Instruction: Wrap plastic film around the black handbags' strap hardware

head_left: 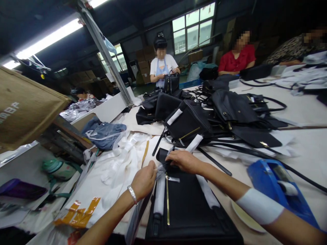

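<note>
A black backpack (pixel 189 207) with a gold front zipper lies flat before me. White wrapping (pixel 159 194) covers its straps on both sides. At the bag's top left, my left hand (pixel 143 180), with a bracelet at the wrist, is closed in a pinch on a thin whitish, translucent wrapping (pixel 160 168). My right hand (pixel 184 161) is curled over the top end of the bag, beside a short black strap or tab (pixel 160 154). Its fingertips are bent inward, and what they grip is partly hidden. A white band circles my right forearm.
Several black bags (pixel 189 122) are heaped beyond my hands. A blue tape dispenser (pixel 278 190) stands at the right. White wrapping strips (pixel 122 160), blue cloth (pixel 102 132) and orange tape pieces (pixel 81 212) lie at the left. Co-workers are across the table, one holding a black bag (pixel 171 83).
</note>
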`<action>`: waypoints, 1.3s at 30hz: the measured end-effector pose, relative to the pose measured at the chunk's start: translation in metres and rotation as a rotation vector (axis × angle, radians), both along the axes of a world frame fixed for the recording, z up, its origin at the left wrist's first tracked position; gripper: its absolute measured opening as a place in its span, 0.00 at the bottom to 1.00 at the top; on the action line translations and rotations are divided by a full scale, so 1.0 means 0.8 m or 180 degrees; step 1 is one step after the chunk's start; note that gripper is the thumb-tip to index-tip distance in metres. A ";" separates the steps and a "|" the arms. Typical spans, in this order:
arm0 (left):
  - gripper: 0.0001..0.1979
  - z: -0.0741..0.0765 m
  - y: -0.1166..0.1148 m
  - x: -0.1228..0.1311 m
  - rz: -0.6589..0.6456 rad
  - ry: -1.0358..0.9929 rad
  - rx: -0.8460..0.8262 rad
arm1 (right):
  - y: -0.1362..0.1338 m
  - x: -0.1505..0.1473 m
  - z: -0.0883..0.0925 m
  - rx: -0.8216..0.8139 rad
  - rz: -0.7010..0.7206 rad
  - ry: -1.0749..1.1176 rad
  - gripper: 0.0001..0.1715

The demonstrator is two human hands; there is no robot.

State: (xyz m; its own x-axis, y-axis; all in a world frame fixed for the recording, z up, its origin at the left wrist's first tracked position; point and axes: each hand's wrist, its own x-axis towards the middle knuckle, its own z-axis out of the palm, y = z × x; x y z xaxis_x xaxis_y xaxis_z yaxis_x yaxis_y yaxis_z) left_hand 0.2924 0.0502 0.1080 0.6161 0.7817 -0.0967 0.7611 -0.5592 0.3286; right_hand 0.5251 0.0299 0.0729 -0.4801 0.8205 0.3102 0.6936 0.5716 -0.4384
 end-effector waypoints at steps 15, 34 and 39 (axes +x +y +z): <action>0.05 -0.009 0.014 0.064 -0.0407 0.0175 0.0492 | -0.011 0.017 -0.022 -0.0270 -0.0490 -0.0004 0.22; 0.11 0.010 0.033 0.095 -0.1124 0.0544 0.0413 | -0.002 0.024 -0.051 -0.0189 -0.0713 0.0273 0.16; 0.11 0.005 0.025 0.109 -0.1032 0.0585 0.0504 | 0.000 0.012 -0.052 -0.0204 -0.0841 0.0184 0.11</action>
